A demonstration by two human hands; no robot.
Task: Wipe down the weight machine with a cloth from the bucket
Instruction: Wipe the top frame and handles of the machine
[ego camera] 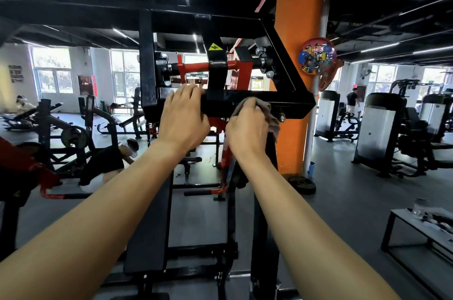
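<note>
The right hand [247, 125] is bunching the grey cloth [270, 117] in curled fingers and pressing it against the near face of the weight machine's [147, 59] black crossbar [291, 103], which is running left to right. The left hand [183, 115] is lying just left of it, fingers laid loosely over the bar's top and gripping nothing (bracing, by the look of it). More bar is stretching rightward from the cloth toward the orange pillar [296, 30], so the right hand is likely the nearer one for a stroke along that axis. The bucket is not showing.
</note>
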